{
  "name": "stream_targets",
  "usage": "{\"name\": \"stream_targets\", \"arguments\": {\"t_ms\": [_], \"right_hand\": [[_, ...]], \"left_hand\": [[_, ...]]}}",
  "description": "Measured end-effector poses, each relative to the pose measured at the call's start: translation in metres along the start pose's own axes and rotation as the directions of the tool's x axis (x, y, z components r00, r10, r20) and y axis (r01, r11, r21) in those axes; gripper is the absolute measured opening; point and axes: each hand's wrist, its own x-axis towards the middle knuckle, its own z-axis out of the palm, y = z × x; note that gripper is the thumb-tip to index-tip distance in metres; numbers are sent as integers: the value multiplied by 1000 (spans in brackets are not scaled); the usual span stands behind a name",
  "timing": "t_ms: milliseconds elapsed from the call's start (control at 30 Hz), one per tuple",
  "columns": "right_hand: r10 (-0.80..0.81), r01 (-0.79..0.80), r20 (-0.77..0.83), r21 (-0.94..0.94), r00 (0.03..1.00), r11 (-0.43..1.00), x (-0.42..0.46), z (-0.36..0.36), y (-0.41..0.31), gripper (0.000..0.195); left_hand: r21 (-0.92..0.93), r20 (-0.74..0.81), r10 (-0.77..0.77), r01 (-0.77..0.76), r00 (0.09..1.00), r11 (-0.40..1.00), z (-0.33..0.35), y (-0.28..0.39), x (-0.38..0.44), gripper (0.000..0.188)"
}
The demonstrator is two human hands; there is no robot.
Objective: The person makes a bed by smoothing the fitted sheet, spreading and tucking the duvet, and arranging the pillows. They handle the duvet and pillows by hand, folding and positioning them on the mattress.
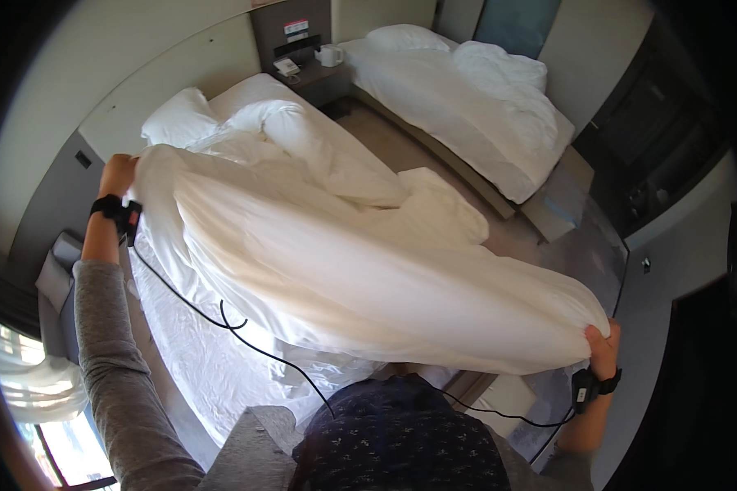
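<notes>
A white duvet [344,264] stretches across the view between my two raised hands, held above the near bed. My left hand [120,175] grips one corner at the upper left. At the lower right, my right hand [603,348] clasps another corner. Beneath the duvet shows the rumpled white bed sheet [190,350]. Farther up the bed lie a white pillow [181,116] and bunched white bedding [276,123]. Each wrist wears a black strap with a small device, and thin black cables run from these toward my body.
A second bed [430,98] with white bedding stands beyond a strip of floor. Between the headboards, a nightstand [319,73] carries a telephone [287,66] and a white kettle [330,55]. A sofa with a cushion [54,282] and a curtained window [37,386] are at left.
</notes>
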Motion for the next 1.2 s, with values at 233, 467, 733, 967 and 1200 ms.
{"name": "stream_targets", "arguments": {"t_ms": [233, 467, 733, 967, 1200], "right_hand": [[461, -464, -80, -276, 884, 841, 7, 16, 123, 47], [492, -232, 325, -591, 808, 773, -30, 94, 204, 62], [305, -129, 395, -413, 866, 901, -41, 98, 170, 46], [78, 119, 354, -502, 932, 857, -36, 34, 19, 30], [55, 26, 129, -555, 990, 831, -72, -19, 38, 37]], "left_hand": [[21, 292, 33, -41, 956, 999, 87, -170, -92, 24], [342, 550, -235, 41, 801, 939, 207, -94, -278, 36], [201, 508, 308, -458, 805, 866, 285, 98, -353, 88], [342, 800, -154, -229, 580, 911, 291, 88, -279, 49], [251, 551, -84, -69, 830, 966, 150, 34, -90, 37]]}}
